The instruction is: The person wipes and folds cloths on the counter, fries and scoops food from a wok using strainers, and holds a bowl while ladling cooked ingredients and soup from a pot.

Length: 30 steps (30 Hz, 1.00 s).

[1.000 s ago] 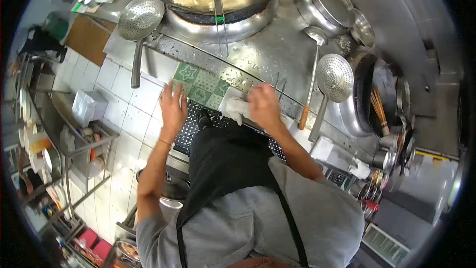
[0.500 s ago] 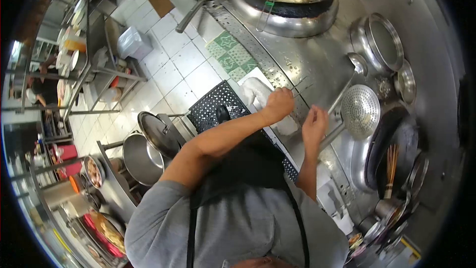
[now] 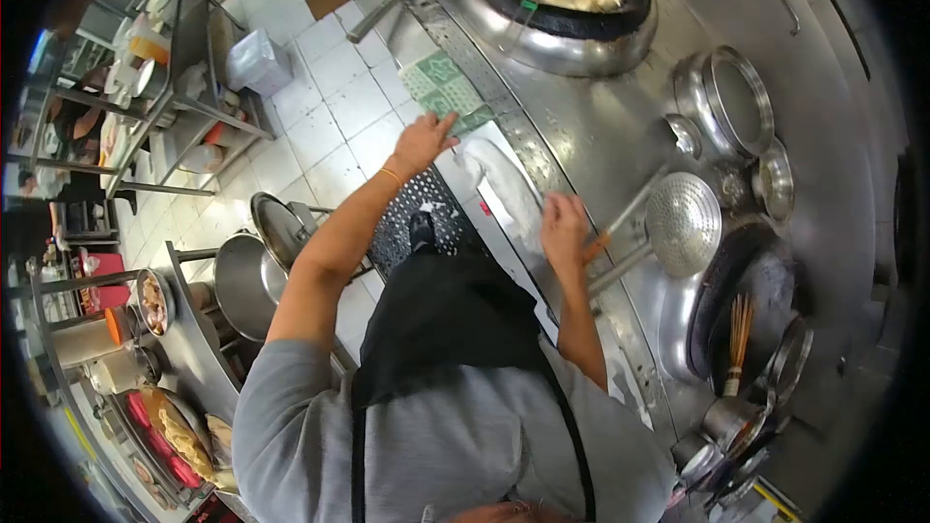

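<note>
My left hand [image 3: 423, 142] is open, its fingers stretched apart, above the counter's front edge beside a green-and-white patterned cloth [image 3: 441, 85]. My right hand [image 3: 564, 230] has its fingers curled together at the right end of a white cloth [image 3: 504, 179]; whether anything is in them is hidden. That cloth lies bunched lengthwise on the pale strip along the stove front. Just right of my right hand runs a wooden-handled ladle [image 3: 686, 138], and a perforated strainer [image 3: 684, 223] rests on the steel top.
A large wok [image 3: 605, 53] with pale food is at the far end. A second wok [image 3: 707, 320] holds a bamboo brush [image 3: 741, 339]. Steel pots [image 3: 741, 102] stand along the back. Behind my left arm is a big lidded pot [image 3: 247, 286]. A perforated black mat [image 3: 387, 232] covers the floor.
My left hand has left the white cloth, moved forward and left, and its fingers have spread. My right hand has shifted left to the cloth's end. The cloth now lies more stretched out.
</note>
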{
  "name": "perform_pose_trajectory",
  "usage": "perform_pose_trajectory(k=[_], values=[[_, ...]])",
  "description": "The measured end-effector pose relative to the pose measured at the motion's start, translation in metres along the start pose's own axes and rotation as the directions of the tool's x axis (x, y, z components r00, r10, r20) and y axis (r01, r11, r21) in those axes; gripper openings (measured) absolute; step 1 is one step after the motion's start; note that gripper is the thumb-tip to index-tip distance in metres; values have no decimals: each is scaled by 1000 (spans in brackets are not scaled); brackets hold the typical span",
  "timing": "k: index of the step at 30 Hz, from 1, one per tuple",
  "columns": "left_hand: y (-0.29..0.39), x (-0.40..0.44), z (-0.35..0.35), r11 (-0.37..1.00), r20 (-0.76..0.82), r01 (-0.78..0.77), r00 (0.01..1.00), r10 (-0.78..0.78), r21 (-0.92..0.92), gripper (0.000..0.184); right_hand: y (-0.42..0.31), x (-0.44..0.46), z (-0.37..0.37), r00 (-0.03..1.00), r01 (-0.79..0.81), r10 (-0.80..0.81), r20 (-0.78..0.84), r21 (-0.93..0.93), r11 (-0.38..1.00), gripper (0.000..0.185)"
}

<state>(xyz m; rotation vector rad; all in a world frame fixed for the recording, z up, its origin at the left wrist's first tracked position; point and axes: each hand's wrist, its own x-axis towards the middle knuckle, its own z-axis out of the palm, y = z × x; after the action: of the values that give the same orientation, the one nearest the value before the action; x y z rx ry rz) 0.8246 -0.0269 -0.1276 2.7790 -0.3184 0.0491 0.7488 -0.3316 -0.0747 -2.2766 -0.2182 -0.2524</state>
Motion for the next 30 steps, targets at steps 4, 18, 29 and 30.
perform_pose_trajectory(k=[4,18,29,30], values=[[6,-11,-15,989,-125,68,989,-84,-131,63,16,22,17,992,34,-45,121,89,995,14],[82,-276,20,684,31,577,774,-633,-446,52,-42,82,98,862,414,-357,360,-92,906,24],[127,-431,65,325,57,791,411,-910,-519,49,-10,98,122,757,623,-559,337,-116,774,19],[136,-438,59,284,59,772,382,-922,-569,49,9,101,130,696,717,-674,247,-186,672,20]])
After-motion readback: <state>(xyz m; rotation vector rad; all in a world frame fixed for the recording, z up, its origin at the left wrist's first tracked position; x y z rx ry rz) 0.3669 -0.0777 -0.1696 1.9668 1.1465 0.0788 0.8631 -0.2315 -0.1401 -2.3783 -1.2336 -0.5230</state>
